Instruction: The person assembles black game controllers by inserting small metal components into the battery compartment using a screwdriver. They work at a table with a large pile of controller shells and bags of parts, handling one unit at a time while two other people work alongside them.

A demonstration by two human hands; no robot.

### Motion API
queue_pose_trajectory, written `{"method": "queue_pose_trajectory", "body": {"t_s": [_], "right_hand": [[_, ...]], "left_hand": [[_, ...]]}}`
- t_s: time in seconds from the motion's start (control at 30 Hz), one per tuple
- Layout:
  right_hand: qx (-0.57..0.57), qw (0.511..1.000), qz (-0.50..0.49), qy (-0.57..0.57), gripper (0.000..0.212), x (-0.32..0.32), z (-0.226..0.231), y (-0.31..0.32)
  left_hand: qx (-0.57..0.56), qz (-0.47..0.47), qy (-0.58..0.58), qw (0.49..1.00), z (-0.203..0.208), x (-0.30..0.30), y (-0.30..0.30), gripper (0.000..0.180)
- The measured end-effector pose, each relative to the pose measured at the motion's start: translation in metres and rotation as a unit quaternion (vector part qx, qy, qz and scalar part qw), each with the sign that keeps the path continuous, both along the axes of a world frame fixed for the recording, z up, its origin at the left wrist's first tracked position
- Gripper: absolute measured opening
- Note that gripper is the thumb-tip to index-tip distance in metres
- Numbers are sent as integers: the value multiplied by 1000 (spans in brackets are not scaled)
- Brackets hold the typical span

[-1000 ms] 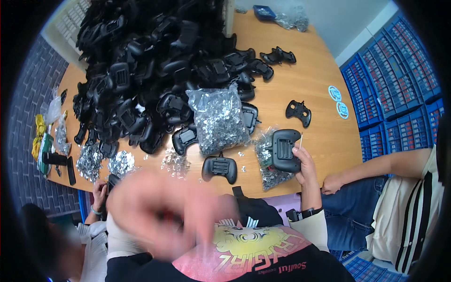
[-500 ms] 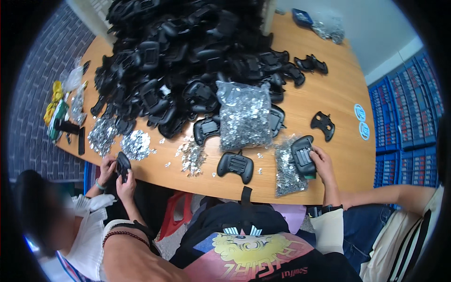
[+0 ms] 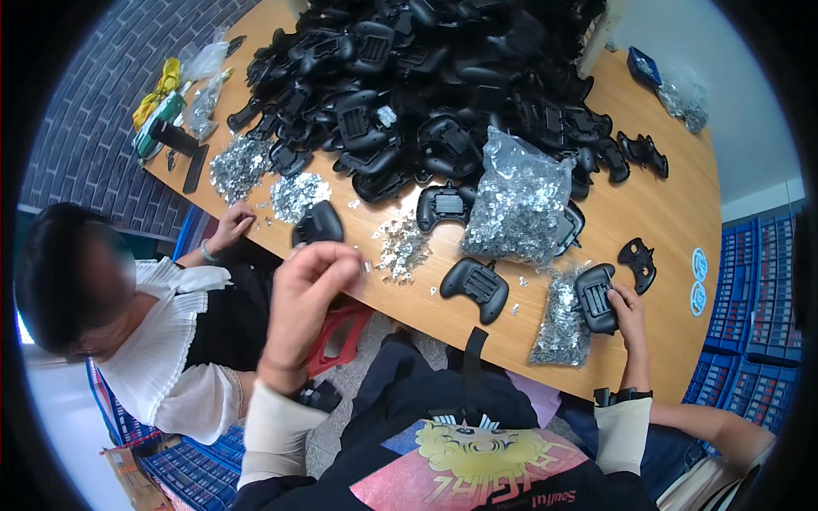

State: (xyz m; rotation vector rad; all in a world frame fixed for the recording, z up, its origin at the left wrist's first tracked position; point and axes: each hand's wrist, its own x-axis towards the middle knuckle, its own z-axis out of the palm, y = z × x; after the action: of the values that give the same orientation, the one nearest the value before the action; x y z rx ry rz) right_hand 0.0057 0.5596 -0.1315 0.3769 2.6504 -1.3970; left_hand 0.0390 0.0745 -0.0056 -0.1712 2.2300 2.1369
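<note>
Held controller (image 3: 595, 319): near side of big bag (image 3: 520, 200), to its right, open back facing up, overlapping small bag (image 3: 558, 341) in view; contact uncertain. Right hand (image 3: 629, 313) clamped on its right edge. Left hand (image 3: 308, 294) well left of big bag, thumb and forefinger together on a shiny bit (image 3: 367, 266), shape too small to tell.

Judgement: steady the controller, fingers clear of its recess; pinch the bit lightly by its edge.

1 loose controller (image 3: 477, 289) near side of big bag, slightly left. Metal pile (image 3: 400, 249) left of it; controller heap (image 3: 426, 77) beyond.

Writing: 2 round blue-and-white stickers (image 3: 699, 264) right of big bag, marks unreadable. Shirt (image 3: 477, 473), near side: large lettering below yellow cartoon.
</note>
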Motion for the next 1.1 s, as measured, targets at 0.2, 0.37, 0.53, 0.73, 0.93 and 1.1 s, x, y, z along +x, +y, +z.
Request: {"method": "queue_pose_trajectory", "body": {"t_s": [0.2, 0.37, 0.53, 0.73, 0.93, 1.1], "right_hand": [[16, 999, -38, 24, 29, 5, 4, -15], [-22, 995, -83, -43, 30, 22, 13, -29], [-41, 990, -132, -12, 29, 36, 3, -25], [-28, 990, -135, 32, 28, 46, 0, -22], [74, 993, -93, 15, 33, 40, -8, -20], [95, 993, -68, -17, 34, 32, -8, -12]], "left_hand": [[-172, 95, -5, 980, -151, 17, -12, 10], [-101, 63, 64, 991, -159, 27, -8, 8], [-90, 13, 124, 988, -124, 21, -10, 7], [-88, 0, 238, 967, -100, 22, -9, 11], [-57, 3, 189, 980, -87, 34, -7, 10], [-93, 39, 203, 974, -84, 34, -10, 9]]}}
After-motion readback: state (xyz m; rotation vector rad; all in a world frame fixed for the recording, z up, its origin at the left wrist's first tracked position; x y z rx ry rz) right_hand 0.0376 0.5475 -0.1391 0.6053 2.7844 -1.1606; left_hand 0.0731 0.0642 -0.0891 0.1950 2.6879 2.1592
